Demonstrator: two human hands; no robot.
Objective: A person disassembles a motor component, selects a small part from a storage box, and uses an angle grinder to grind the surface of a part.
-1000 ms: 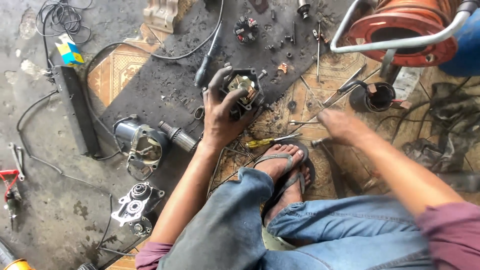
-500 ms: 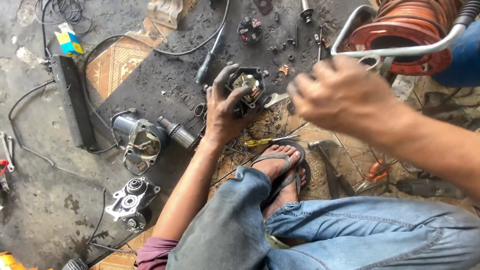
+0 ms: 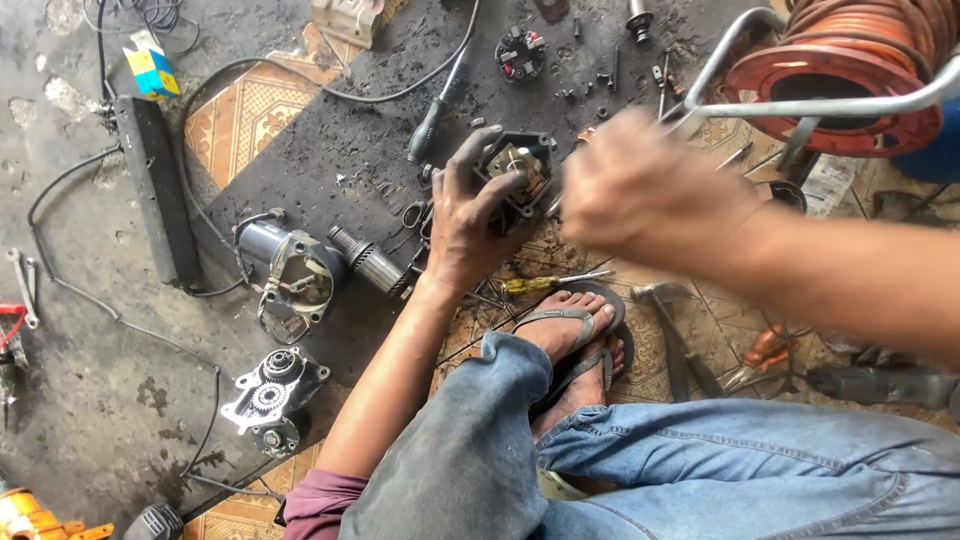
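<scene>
My left hand (image 3: pixel 470 225), smeared with grease, grips a black motor end housing (image 3: pixel 515 170) with copper parts inside, held just above the black mat (image 3: pixel 350 130). Blurred by motion, my right hand (image 3: pixel 650 195) is right beside the housing with its fingers curled. It seems to pinch a thin metal tool whose tip (image 3: pixel 553 205) reaches the housing's edge. My sandalled foot (image 3: pixel 575 320) rests below both hands.
On the mat lie a grey gear case (image 3: pixel 295 280), an armature (image 3: pixel 370 262), a black-handled screwdriver (image 3: pixel 430 120) and a brush holder (image 3: pixel 522 52). A yellow-handled screwdriver (image 3: pixel 545 283), a hammer (image 3: pixel 670 330), pliers (image 3: pixel 765 350), a gearbox (image 3: pixel 270 395) and an orange cable reel (image 3: pixel 850 70) surround me.
My right hand left the floor tools at the right, rose with fingers closed, and moved left to the housing. My left hand kept hold of the housing.
</scene>
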